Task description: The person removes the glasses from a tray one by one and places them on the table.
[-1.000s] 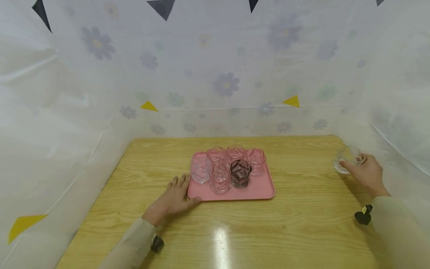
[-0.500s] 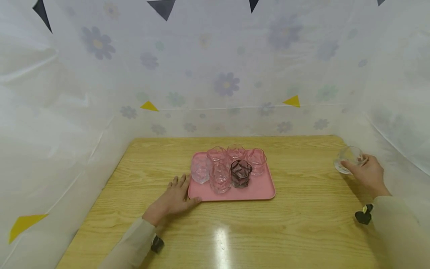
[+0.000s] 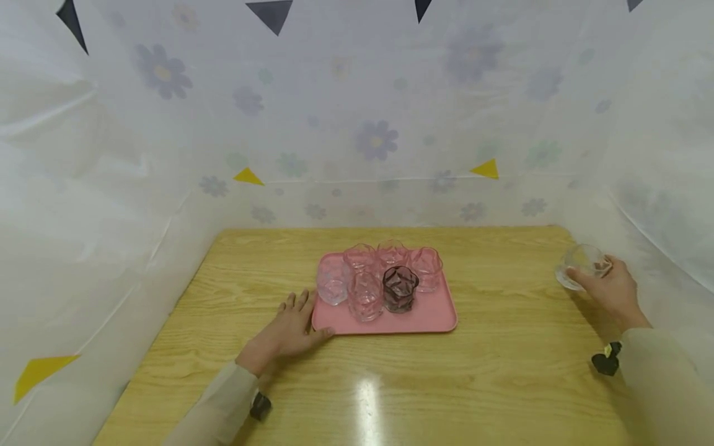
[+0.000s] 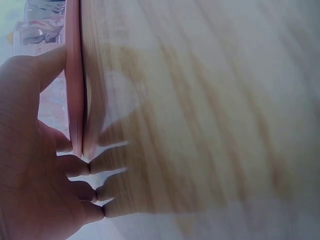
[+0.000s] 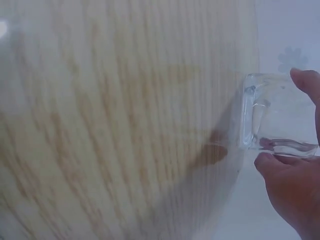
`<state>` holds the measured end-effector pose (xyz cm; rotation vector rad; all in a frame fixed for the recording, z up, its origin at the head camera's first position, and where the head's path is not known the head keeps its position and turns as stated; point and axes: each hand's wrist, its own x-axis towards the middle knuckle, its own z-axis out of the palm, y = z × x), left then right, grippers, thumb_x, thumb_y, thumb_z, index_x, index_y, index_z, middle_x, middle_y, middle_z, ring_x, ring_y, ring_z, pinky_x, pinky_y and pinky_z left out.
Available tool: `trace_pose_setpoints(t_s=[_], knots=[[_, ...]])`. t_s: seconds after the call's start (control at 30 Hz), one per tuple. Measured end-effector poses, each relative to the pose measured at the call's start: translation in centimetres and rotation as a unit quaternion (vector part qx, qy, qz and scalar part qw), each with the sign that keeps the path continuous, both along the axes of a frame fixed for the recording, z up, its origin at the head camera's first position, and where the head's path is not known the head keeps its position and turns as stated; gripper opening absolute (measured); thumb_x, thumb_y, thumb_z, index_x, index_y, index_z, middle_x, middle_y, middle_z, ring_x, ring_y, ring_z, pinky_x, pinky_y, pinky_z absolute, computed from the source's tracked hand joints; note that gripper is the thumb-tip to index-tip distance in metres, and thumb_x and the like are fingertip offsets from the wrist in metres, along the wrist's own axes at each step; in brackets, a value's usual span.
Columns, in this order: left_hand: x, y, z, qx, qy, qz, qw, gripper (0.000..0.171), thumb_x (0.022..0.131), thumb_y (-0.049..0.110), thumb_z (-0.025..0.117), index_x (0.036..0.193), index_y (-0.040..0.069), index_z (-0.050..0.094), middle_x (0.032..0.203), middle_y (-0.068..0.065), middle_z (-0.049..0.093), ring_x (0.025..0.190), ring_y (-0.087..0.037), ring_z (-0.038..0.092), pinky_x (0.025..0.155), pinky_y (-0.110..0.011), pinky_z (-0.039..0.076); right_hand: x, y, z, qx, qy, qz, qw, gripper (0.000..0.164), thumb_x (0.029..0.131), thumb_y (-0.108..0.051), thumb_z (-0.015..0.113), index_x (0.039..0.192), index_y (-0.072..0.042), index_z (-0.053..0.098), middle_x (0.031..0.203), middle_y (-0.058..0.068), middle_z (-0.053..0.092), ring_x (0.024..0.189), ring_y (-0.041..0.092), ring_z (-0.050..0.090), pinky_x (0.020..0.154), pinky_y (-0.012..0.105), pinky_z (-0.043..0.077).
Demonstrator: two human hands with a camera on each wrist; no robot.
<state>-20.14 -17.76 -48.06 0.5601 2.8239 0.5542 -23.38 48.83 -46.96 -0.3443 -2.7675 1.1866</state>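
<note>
In the head view a pink tray (image 3: 429, 321) lies on the wooden table with several scalloped glass cups on it. One cup is dark grey (image 3: 399, 290); the rest, such as the front clear cup (image 3: 365, 297), look clear against the pink. My left hand (image 3: 287, 331) rests at the tray's front left corner, fingers spread on the table and the thumb (image 4: 52, 65) at the rim. At the far right my right hand (image 3: 609, 290) holds a clear glass cup (image 3: 577, 263) by its side, thumb in front. The right wrist view shows this cup's thick base (image 5: 248, 112) above the table.
The wooden table (image 3: 502, 371) spreads around the tray. White flower-patterned sheeting (image 3: 379, 93) stands behind it and on both sides, and the right hand is close to the right sheet (image 3: 664, 229).
My right hand with the clear glass cup has shifted very slightly to the right. The left hand and the tray have stayed in place.
</note>
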Motion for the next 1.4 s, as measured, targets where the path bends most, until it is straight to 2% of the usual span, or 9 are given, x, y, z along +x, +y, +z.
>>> trace_pose_setpoints(t_s=[0.03, 0.1, 0.2, 0.33, 0.47, 0.67, 0.83, 1.1, 1.4], knots=[[0.0, 0.0, 0.0, -0.001, 0.0, -0.001, 1.0, 0.102, 0.101, 0.063, 0.055, 0.167, -0.002, 0.014, 0.169, -0.036, 0.017, 0.154, -0.064, 0.012, 0.127, -0.073, 0.013, 0.0, -0.1, 0.1, -0.009, 0.001, -0.001, 1.0, 0.11, 0.102, -0.052, 0.062, 0.163, 0.011, -0.003, 0.163, 0.047, 0.015, 0.138, 0.067, 0.031, 0.099, 0.078, 0.038], [0.0, -0.1, -0.1, -0.002, 0.002, -0.001, 1.0, 0.102, 0.101, 0.064, 0.054, 0.167, -0.002, 0.014, 0.17, -0.036, 0.017, 0.154, -0.064, 0.012, 0.127, -0.073, 0.014, 0.0, -0.3, 0.3, -0.018, 0.007, -0.002, 1.0, 0.115, 0.101, -0.053, 0.064, 0.165, 0.006, -0.012, 0.167, 0.044, 0.004, 0.144, 0.07, 0.021, 0.104, 0.083, 0.031], [-0.1, -0.2, -0.2, -0.005, 0.005, 0.0, 1.0, 0.102, 0.101, 0.064, 0.054, 0.167, -0.002, 0.014, 0.17, -0.036, 0.017, 0.155, -0.064, 0.012, 0.127, -0.073, 0.014, -0.2, -0.8, 0.9, -0.004, 0.038, 0.0, 0.999, 0.114, 0.1, -0.052, 0.066, 0.166, 0.002, -0.009, 0.17, 0.039, -0.001, 0.148, 0.071, 0.012, 0.106, 0.085, 0.027], [-0.1, -0.2, -0.3, -0.009, 0.005, 0.001, 0.9999, 0.102, 0.101, 0.065, 0.053, 0.167, -0.002, 0.014, 0.17, -0.035, 0.017, 0.155, -0.064, 0.012, 0.127, -0.072, 0.014, -0.5, -2.3, 2.1, 0.04, 0.094, 0.002, 0.995, 0.103, 0.1, -0.047, 0.069, 0.167, 0.003, 0.01, 0.17, 0.039, 0.012, 0.148, 0.068, 0.018, 0.108, 0.085, 0.025], [0.1, -0.3, -0.2, -0.01, 0.001, 0.002, 0.9999, 0.103, 0.101, 0.065, 0.053, 0.167, -0.002, 0.013, 0.17, -0.035, 0.016, 0.155, -0.063, 0.011, 0.127, -0.072, 0.014, -0.7, -4.6, 3.2, 0.054, 0.124, 0.011, 0.991, 0.093, 0.1, -0.046, 0.069, 0.166, 0.001, 0.023, 0.169, 0.036, 0.022, 0.146, 0.066, 0.026, 0.109, 0.084, 0.027], [0.2, -0.1, 0.1, -0.006, -0.003, 0.001, 1.0, 0.102, 0.101, 0.064, 0.054, 0.167, -0.003, 0.013, 0.17, -0.036, 0.017, 0.155, -0.064, 0.011, 0.127, -0.073, 0.014, -0.8, -8.8, 4.0, 0.026, 0.107, 0.074, 0.991, 0.095, 0.099, -0.049, 0.071, 0.169, -0.009, 0.021, 0.171, 0.031, 0.022, 0.15, 0.064, 0.026, 0.107, 0.083, 0.033], [0.2, -0.1, 0.2, -0.008, -0.001, 0.003, 1.0, 0.102, 0.101, 0.063, 0.054, 0.167, -0.004, 0.014, 0.17, -0.036, 0.017, 0.155, -0.064, 0.012, 0.127, -0.072, 0.014, -0.9, -12.4, 4.2, 0.013, 0.098, 0.128, 0.987, 0.095, 0.099, -0.047, 0.073, 0.169, -0.01, 0.021, 0.17, 0.03, 0.027, 0.148, 0.061, 0.033, 0.11, 0.076, 0.038], [0.0, -0.1, 0.0, -0.008, 0.002, 0.004, 1.0, 0.103, 0.101, 0.066, 0.053, 0.167, -0.002, 0.014, 0.17, -0.035, 0.018, 0.156, -0.062, 0.011, 0.128, -0.071, 0.014, -1.2, -17.3, 2.9, -0.018, 0.093, 0.19, 0.977, 0.092, 0.097, -0.043, 0.076, 0.167, -0.007, 0.027, 0.168, 0.026, 0.035, 0.152, 0.052, 0.036, 0.117, 0.068, 0.037], [-0.1, -0.1, -0.4, -0.006, 0.01, 0.001, 0.9999, 0.104, 0.1, 0.067, 0.053, 0.168, -0.001, 0.014, 0.17, -0.035, 0.018, 0.156, -0.062, 0.012, 0.128, -0.071, 0.014, -1.8, -21.2, 1.7, -0.034, 0.095, 0.247, 0.964, 0.087, 0.096, -0.033, 0.079, 0.164, -0.005, 0.033, 0.166, 0.024, 0.04, 0.153, 0.044, 0.038, 0.123, 0.06, 0.037]])
